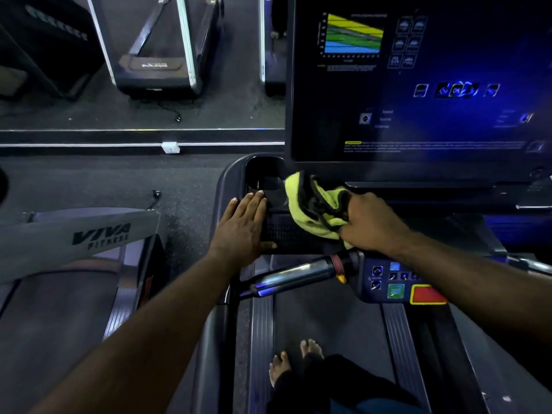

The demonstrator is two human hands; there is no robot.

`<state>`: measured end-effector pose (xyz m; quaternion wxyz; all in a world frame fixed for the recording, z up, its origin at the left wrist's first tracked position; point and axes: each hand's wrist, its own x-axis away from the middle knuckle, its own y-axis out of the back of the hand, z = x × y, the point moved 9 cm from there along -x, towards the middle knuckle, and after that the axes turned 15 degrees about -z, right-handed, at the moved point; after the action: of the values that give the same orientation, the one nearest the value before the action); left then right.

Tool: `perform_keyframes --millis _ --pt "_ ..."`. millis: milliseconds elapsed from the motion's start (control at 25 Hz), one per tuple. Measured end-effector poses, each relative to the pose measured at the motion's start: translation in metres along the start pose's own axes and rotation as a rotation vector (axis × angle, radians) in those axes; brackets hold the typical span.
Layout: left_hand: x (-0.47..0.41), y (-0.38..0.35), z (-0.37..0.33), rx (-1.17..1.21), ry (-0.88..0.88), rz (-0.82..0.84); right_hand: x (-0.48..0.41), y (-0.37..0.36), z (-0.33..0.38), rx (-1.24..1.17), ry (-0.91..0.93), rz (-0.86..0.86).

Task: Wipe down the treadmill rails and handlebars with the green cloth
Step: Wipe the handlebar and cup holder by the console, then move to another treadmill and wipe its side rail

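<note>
Console screen (418, 85) filled 1 o'clock of the view, dark, with a coloured chart and blue icons lit. Neighbouring treadmill (89, 234) marked VIVA FITNESS sat at 9 o'clock. Own treadmill belt (328, 324) ran down to 6 o'clock, with ribbed side rails (261, 339) on both edges. Console tray (286, 234) lay dead centre, under the screen. Control pad (400, 282) with a red button and a green button was at 4 o'clock of the tray. Chrome handlebar (295, 276) stuck out from the pad toward 8 o'clock, nothing touching it. Left hand (242, 228) was released, flat, fingers straight, palm resting on the tray's 9 o'clock edge, fingertips by the cup holder (265, 177). Right hand (370, 225) was clenched round the green cloth (313, 210), which was bunched and pressed on the tray at 3 o'clock of the left hand, just below the screen's bottom edge. Bare feet (295, 360) stood on the belt at 6 o'clock.
</note>
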<state>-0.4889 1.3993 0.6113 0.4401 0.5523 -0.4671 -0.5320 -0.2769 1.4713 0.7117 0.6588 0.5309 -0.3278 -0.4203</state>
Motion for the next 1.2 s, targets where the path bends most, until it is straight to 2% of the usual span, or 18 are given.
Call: perform_keyframes --millis 80,120,200,280,440,560,600,680,760,880,920,960,1040,1120,1200 --pt "0.001 -0.001 -0.004 0.015 0.017 -0.019 -0.005 -0.009 0.005 -0.039 0.022 0.042" --pt "0.007 0.003 -0.004 0.035 0.021 -0.086 -0.006 -0.017 0.015 -0.049 0.05 0.079" --pt "0.017 0.015 -0.011 0.076 -0.017 -0.185 -0.007 -0.037 0.035 -0.067 0.124 0.219" --pt "0.011 0.024 -0.013 0.124 -0.048 -0.201 -0.01 -0.061 0.048 -0.076 0.186 0.323" --pt "0.0 0.043 -0.016 0.122 0.043 -0.204 -0.027 -0.067 0.038 -0.161 0.165 0.346" --pt "0.054 0.029 -0.045 0.192 0.344 -0.198 -0.02 -0.046 0.024 -0.216 0.223 0.25" --pt "0.077 0.016 -0.061 0.185 0.429 -0.116 -0.011 -0.044 0.026 -0.225 0.284 0.236" --pt "0.105 0.006 -0.09 0.194 0.487 -0.01 0.014 -0.042 0.032 -0.299 0.37 0.266" --pt "0.111 0.024 -0.095 0.403 0.611 -0.042 0.023 -0.036 0.041 -0.418 0.359 0.249" --pt "0.156 0.095 -0.087 0.665 0.904 -0.254 0.054 -0.002 0.086 -0.492 0.52 0.19" --pt "0.171 0.117 -0.092 0.819 0.983 -0.299 0.066 0.006 0.1 -0.586 0.518 0.258" --pt "0.185 0.137 -0.101 0.989 1.063 -0.339 0.08 0.012 0.112 -0.757 0.469 0.401" --pt "0.251 0.203 -0.112 1.126 1.23 -0.558 0.142 0.025 0.169 -1.07 0.45 0.829" --pt "0.313 0.255 -0.123 1.127 1.307 -0.786 0.207 0.045 0.211 -1.156 0.505 1.184" --pt "0.397 0.296 -0.138 1.004 1.38 -0.968 0.288 0.059 0.256 -1.099 0.62 1.403"
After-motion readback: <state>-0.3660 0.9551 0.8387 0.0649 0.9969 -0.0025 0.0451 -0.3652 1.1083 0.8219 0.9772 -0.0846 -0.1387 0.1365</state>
